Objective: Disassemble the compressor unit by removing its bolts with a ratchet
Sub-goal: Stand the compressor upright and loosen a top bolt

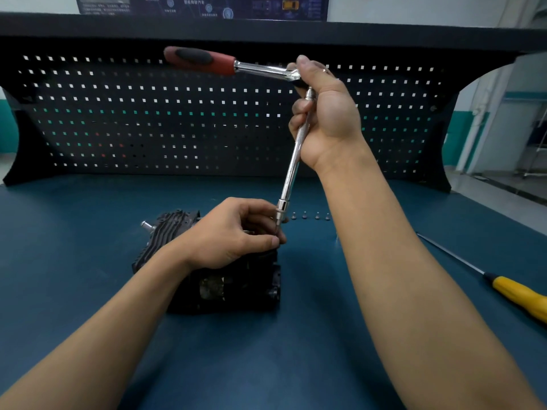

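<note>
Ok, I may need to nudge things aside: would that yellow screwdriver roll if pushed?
Probably: the screwdriver has a rounded-looking handle and lies flat on the smooth bench, so it may roll. Its thin metal shaft should stay stiff, so it would likely move as one piece.

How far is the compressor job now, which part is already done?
Done: small bolts lie in a row on the table, right of the compressor. In hand: the right hand grips the ratchet at its head; the left hand pinches its socket above the compressor. Left: any remaining bolts are hidden under that hand.
</note>
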